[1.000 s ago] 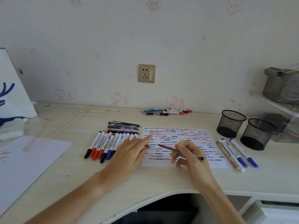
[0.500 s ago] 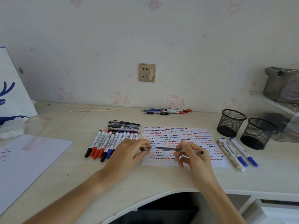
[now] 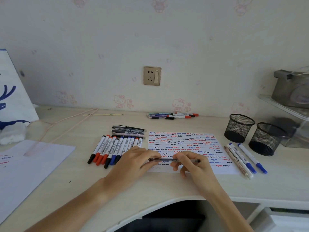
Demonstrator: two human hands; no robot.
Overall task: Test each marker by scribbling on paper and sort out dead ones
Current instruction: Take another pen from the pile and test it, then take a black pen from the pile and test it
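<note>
A thin dark pen (image 3: pixel 167 159) lies level just above the test paper (image 3: pixel 187 144), which is filled with red, blue and black scribbles. My left hand (image 3: pixel 133 163) pinches the pen's left end, its cap end, and my right hand (image 3: pixel 192 164) grips the barrel at its right half. A row of several whiteboard markers (image 3: pixel 115 148) with black, red and blue caps lies left of the paper, with several dark pens (image 3: pixel 128 130) stacked behind them. Right of the paper lie three markers and pens (image 3: pixel 244 158), two of them blue-capped.
Two black mesh pen cups (image 3: pixel 239 128) (image 3: pixel 265 139) stand at the right. Another small bunch of pens (image 3: pixel 172 115) lies by the wall under a socket. A second sheet (image 3: pixel 25 168) covers the left of the desk, near a white bag (image 3: pixel 11 97). The curved desk edge runs under my wrists.
My left hand moved from resting flat on the paper to pinching the pen's left end. My right hand turned the pen level and brought it toward the left hand.
</note>
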